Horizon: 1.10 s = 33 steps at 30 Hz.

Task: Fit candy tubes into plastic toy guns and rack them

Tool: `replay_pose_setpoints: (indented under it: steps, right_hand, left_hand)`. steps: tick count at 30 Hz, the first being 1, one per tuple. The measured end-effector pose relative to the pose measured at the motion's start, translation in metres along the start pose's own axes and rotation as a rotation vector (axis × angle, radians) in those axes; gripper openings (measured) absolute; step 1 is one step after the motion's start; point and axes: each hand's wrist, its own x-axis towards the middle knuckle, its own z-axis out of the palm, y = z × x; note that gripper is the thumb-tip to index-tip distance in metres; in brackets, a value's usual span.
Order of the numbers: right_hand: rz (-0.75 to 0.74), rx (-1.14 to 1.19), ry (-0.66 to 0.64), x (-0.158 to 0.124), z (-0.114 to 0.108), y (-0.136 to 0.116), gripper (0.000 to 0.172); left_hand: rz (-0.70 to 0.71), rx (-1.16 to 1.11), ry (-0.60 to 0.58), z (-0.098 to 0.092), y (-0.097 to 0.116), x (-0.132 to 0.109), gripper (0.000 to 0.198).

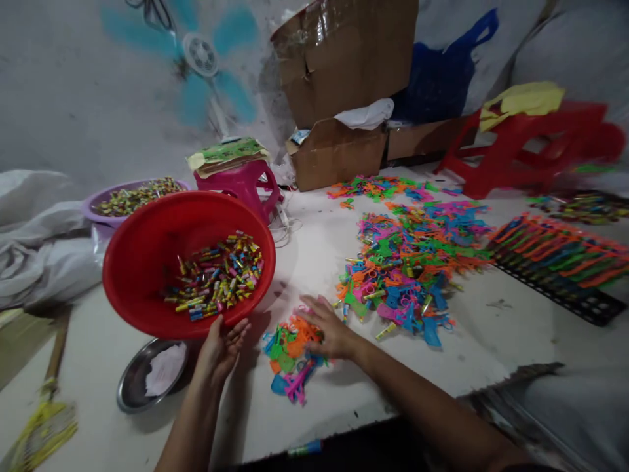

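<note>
My left hand [223,347] is at the near rim of a red basin [142,282], palm turned up and fingers loosely spread. Its thumb looks to touch the rim. Inside the basin lie many small, bright tubes [221,278], mostly yellow, blue and pink. Over a small heap of coloured plastic toy guns [289,347], my right hand [331,328] reaches with fingers spread, its fingertips at the orange ones. I cannot tell whether it touches them. A much larger pile of toy guns [407,255], with some tubes among them, spreads to the right.
A steel bowl [128,387] holding white paper stands left of my left hand. Behind are a lilac basin [91,208] of tubes, a magenta stool [236,180], a fan [200,56] and cardboard boxes [339,154]. Right are a black rack [555,292] and red stool [511,147].
</note>
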Motion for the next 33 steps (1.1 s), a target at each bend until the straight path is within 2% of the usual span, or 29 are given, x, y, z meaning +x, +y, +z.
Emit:
replay_pose_setpoints:
  steps: [4,7,9,11,12,13,16,18,20,24,26,29,31,33]
  right_hand:
    - [0.263,-0.01,0.253,-0.005,-0.002,0.033,0.045]
    - [0.331,-0.042,0.339,-0.005,-0.009,0.05,0.041]
    - [0.337,-0.067,0.402,-0.006,-0.014,0.049,0.037]
    - [0.311,-0.06,0.428,-0.011,-0.017,0.032,0.033]
    - [0.284,-0.03,0.382,-0.015,-0.016,0.018,0.03]
    - [0.248,0.018,0.284,-0.021,-0.015,0.002,0.028]
    - [0.089,0.124,-0.217,-0.041,-0.003,-0.049,0.023]
    - [0.013,0.089,-0.487,-0.053,0.008,-0.075,0.018]
    - [-0.015,0.021,-0.611,-0.057,0.017,-0.089,0.014]
    - [-0.057,-0.02,-0.599,-0.044,0.022,-0.088,0.01]
    - [-0.059,-0.009,-0.559,-0.034,0.019,-0.082,0.009]
    - [-0.008,0.055,-0.473,-0.027,0.012,-0.071,0.012]
    - [0.071,0.101,-0.342,-0.028,0.009,-0.066,0.019]
    - [0.137,0.092,-0.224,-0.031,0.01,-0.064,0.029]
  left_hand:
    - [-0.024,0.021,0.007,0.0,-0.016,0.011,0.035]
    - [-0.075,0.049,-0.015,-0.008,-0.02,0.012,0.037]
    - [-0.106,0.075,-0.023,-0.018,-0.024,0.005,0.028]
    - [-0.086,0.188,-0.061,-0.029,-0.035,-0.011,0.02]
    - [-0.047,0.295,-0.097,-0.035,-0.042,-0.021,0.02]
    - [0.015,0.423,-0.144,-0.041,-0.05,-0.032,0.022]
    - [0.138,0.794,-0.302,-0.054,-0.075,-0.065,0.024]
    - [0.169,0.942,-0.392,-0.058,-0.087,-0.08,0.022]
    - [0.201,1.028,-0.454,-0.059,-0.093,-0.089,0.022]
    - [0.37,1.239,-0.639,-0.049,-0.102,-0.094,0.027]
    - [0.475,1.373,-0.676,-0.041,-0.109,-0.093,0.028]
    - [0.553,1.45,-0.648,-0.032,-0.116,-0.089,0.029]
    - [0.563,1.378,-0.606,-0.033,-0.112,-0.085,0.028]
    - [0.548,1.234,-0.49,-0.039,-0.101,-0.08,0.028]
